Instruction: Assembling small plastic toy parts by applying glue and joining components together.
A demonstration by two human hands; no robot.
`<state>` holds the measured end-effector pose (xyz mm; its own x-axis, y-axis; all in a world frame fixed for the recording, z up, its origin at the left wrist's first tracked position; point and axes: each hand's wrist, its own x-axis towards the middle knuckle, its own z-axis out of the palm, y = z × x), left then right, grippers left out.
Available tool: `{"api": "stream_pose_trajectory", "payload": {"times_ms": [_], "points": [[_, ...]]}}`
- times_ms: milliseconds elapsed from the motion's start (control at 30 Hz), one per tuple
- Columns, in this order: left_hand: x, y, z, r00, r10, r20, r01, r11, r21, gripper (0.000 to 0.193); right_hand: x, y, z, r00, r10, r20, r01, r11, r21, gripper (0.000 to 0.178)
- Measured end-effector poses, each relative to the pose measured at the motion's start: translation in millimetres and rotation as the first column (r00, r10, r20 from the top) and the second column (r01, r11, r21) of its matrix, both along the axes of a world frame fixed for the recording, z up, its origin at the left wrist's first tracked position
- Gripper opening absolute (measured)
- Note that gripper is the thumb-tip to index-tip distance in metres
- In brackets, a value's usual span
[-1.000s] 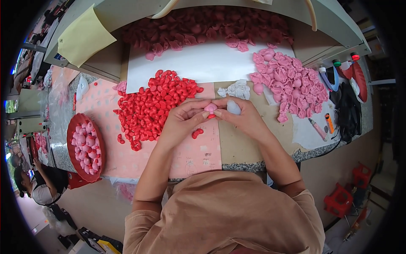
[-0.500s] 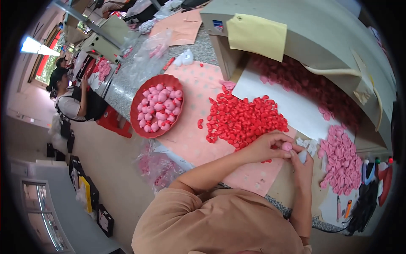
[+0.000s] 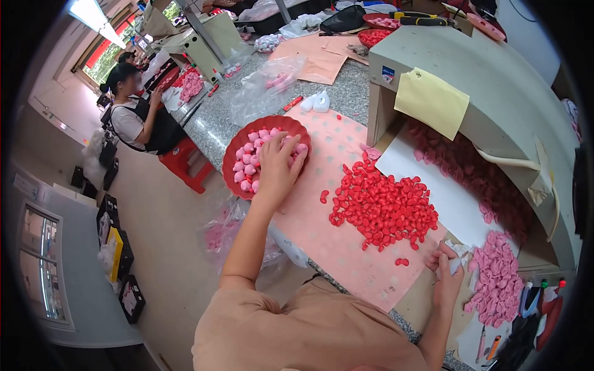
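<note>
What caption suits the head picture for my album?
Left hand over a red bowl of pink balls; right hand near a pink heap.

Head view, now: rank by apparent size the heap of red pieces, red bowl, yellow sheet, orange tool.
1. Heap of red pieces and red bowl: too alike to rank
2. Yellow sheet
3. Orange tool

Red pieces (image 3: 387,207) are gleaming like smooth plastic, folded pink pieces (image 3: 495,278) are looking matt, the scalloped bowl (image 3: 229,162) is resembling smooth plastic, and the speckled worktop (image 3: 349,93) is resembling polished stone.
</note>
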<state>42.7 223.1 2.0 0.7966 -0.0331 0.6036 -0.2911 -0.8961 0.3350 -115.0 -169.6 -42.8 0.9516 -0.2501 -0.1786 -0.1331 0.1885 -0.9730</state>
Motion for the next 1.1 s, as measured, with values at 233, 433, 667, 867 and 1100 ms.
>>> {"api": "stream_pose_trajectory", "payload": {"times_ms": [233, 433, 667, 867, 1100], "points": [[34, 67, -23, 0.995, -0.02, -0.102, 0.026, 0.998, 0.059, 0.03, -4, -2, -3, 0.999, -0.052, 0.01, 0.052, 0.999, 0.003, 0.033], [16, 68, 13, 0.992, 0.055, -0.111, -0.066, 0.993, -0.094, 0.034, -7, -15, -7, 0.993, -0.116, 0.024, 0.117, 0.993, -0.019, 0.036], [-127, -97, 172, 0.106, -0.835, 0.541, 0.518, -0.418, -0.746, 0.022, -12, -22, -20, 0.956, -0.235, 0.177, 0.241, 0.97, -0.013, 0.046], [-150, -131, 159, -0.08, -0.499, 0.863, 0.218, -0.854, -0.473, 0.011, -36, -12, -18, 0.932, -0.309, 0.188, 0.332, 0.938, -0.104, 0.042], [-173, -130, 177, 0.126, -0.471, 0.873, -0.038, -0.882, -0.47, 0.006, -75, -18, -21, 0.917, -0.33, 0.226, 0.377, 0.901, -0.215, 0.037]]}}
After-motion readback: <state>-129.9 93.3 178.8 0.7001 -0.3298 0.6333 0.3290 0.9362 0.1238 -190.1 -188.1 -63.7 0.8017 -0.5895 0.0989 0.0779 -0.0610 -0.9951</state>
